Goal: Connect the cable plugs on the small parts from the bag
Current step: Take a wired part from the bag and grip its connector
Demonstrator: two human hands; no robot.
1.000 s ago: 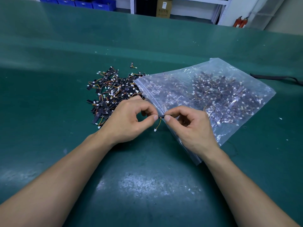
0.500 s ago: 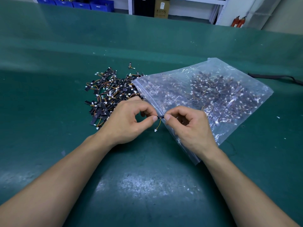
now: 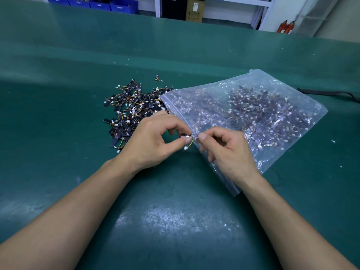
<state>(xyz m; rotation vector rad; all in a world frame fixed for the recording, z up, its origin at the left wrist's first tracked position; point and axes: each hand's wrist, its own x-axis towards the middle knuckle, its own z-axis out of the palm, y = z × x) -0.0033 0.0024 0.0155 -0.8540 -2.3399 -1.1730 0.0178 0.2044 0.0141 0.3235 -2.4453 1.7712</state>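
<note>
Both hands meet over the green counter [image 3: 175, 211], at the near edge of the clear zip bag [image 3: 253, 114]. The left hand [image 3: 153, 141] is curled, and its thumb and forefinger are closed in a tight pinch on one end of a small part [image 3: 188, 135], a thin dark strip held level between the two hands. The left hand's other fingers [image 3: 171, 131] are bent in toward the palm and hold nothing that can be seen. The right hand [image 3: 228, 152] is curled the same way. Its thumb and forefinger pinch the strip's other end, and its remaining fingers [image 3: 211, 156] are folded under, close above the bag's plastic. Whether they touch the bag cannot be told.

A short yellow-orange wire [image 3: 191, 142] loops down from the strip and ends in a white plug [image 3: 186, 148]. The plug hangs free below the two thumbs, and neither hand holds it.

The bag lies flat on the counter, spread to the right, with many more dark strips and white plugs showing through it. Just left of its mouth lies a loose pile [image 3: 132, 112] of the same parts, partly hidden by the left hand. One stray part [image 3: 157, 78] lies apart beyond the pile. A black cable [image 3: 327, 92] lies at the counter's right side. Blue bins [image 3: 101, 4] and a cardboard box [image 3: 194, 9] stand beyond the far edge.
</note>
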